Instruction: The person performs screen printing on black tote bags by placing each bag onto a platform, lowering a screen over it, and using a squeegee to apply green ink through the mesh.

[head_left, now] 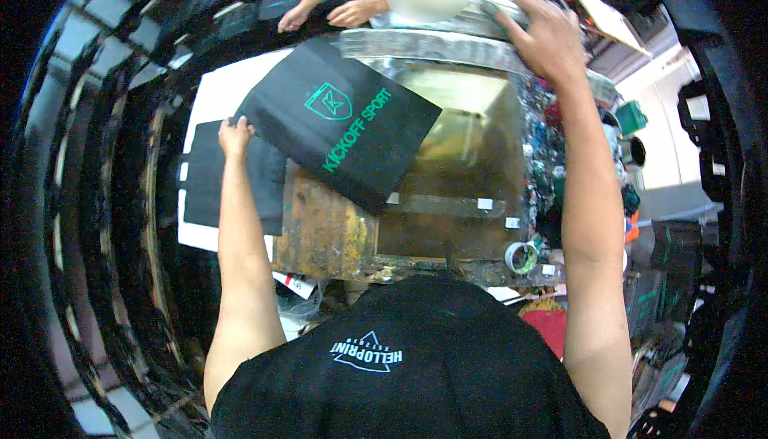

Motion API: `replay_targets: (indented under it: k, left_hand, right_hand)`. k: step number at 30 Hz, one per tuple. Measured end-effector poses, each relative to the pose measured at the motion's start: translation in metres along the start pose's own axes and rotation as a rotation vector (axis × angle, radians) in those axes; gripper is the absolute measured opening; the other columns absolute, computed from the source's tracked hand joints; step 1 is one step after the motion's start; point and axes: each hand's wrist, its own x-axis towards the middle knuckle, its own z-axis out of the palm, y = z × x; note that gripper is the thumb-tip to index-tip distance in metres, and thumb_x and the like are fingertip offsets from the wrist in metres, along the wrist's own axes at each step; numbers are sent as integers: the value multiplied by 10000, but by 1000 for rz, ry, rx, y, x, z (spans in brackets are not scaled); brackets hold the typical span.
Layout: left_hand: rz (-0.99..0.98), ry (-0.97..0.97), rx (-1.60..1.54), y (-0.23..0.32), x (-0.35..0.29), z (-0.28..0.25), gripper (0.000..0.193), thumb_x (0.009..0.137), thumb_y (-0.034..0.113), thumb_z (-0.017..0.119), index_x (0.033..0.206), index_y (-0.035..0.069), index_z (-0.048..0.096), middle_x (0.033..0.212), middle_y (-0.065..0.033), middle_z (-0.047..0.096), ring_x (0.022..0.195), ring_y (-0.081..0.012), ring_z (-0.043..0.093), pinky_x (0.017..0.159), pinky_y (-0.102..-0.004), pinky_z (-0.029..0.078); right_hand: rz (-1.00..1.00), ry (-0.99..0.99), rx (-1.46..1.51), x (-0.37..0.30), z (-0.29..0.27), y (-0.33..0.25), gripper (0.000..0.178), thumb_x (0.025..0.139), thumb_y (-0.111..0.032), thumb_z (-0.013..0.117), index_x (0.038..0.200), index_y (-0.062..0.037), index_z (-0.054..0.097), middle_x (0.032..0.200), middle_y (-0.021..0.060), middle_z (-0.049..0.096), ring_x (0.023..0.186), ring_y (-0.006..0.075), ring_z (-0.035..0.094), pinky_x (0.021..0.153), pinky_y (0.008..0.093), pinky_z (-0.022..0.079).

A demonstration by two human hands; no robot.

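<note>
A hand could pass over the brown panel (472, 171), between the right corner of the black sheet (300, 139) and the ink-stained clutter (550, 147) along the right. The sheet, in the left hand (237, 133), covers the panel's left side. A long pale bar (432, 45) blocks the far edge; the tape roll (510, 258) obstructs the near right corner.

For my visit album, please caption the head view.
Left hand holds a green-printed black sheet; the right hand is near a grey bar.
</note>
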Motion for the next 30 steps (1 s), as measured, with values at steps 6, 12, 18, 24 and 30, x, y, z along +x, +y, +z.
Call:
replay_targets:
  k: [6,12,18,24,30]
  left_hand:
    - [267,142,521,-79,-86,9,693,953,335,720,1472,-52,475,1241,-237,600,1116,-348,634,979,-442,498]
    - [255,-265,1169,-131,-197,-52,849,972,623,557,1613,108,343,1697,-142,251,1578,-383,140,1252,-621,82]
    - [318,-210,1168,-147,-210,-63,820,1007,678,414,1641,172,294,1734,-121,126,1581,-395,113,1250,-628,63]
    - [270,-210,1164,-143,-209,-58,648,1053,569,408,1619,257,360,1725,-120,167,1575,-394,143,1256,-610,64]
    - [222,-243,1024,-149,-196,-52,539,1107,449,310,1581,226,437,1707,-96,244,1563,-388,195,1253,-604,90]
  right_hand:
    - [46,-95,-17,-23,-1,20,565,955,-572,591,1245,-95,676,1230,168,707,1204,340,629,1032,531,409]
    - [30,-67,-38,-33,5,12,549,964,-545,602,1283,-103,670,1269,159,696,1221,334,618,1055,509,398]
    - [68,-54,-22,-29,14,19,581,969,-582,593,1298,-110,675,1302,149,682,1244,342,613,1165,620,307]
    - [24,-56,-15,-27,12,18,494,977,-517,616,1238,-104,683,1198,137,712,1153,338,644,1029,543,408]
    - [-33,75,-49,-38,15,24,476,979,-499,613,1213,-90,679,1142,147,715,1094,341,650,956,480,425]
